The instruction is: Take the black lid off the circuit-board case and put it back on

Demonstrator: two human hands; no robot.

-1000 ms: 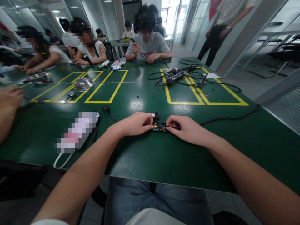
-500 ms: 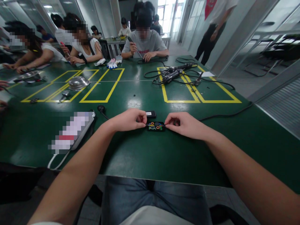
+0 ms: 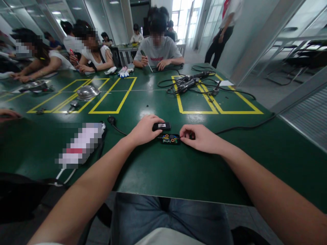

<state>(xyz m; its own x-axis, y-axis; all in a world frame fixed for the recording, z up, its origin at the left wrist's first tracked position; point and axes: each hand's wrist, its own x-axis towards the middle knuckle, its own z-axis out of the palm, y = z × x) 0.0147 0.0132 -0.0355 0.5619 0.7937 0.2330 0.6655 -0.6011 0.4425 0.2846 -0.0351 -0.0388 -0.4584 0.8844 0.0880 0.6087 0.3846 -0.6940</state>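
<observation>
An opened black housing with a circuit board (image 3: pixel 170 139) lies on the green table, two copper-coloured rings showing on the board. Just behind it is a black housing cover (image 3: pixel 164 126) with a white label. My left hand (image 3: pixel 148 130) has its thumb and fingers around the left end of that cover. At the right end of the housing, my right hand (image 3: pixel 198 136) pinches the black cord where it meets the board. A black plug (image 3: pixel 111 120) on a cord lies left of my left hand, and another stretch of black cord (image 3: pixel 245 128) runs off to the right.
A white power strip (image 3: pixel 81 144), partly blurred out, lies at the left. Metal bowl (image 3: pixel 88 92) and small metal part (image 3: pixel 73 105) sit near yellow tape marks. Black tools with tangled cables (image 3: pixel 187 82) lie at the back right. A person (image 3: pixel 158 51) across the table holds a screwdriver.
My left hand has left the left end of the circuit-board housing and taken hold of the cover behind it. My right hand stays at the cord end.
</observation>
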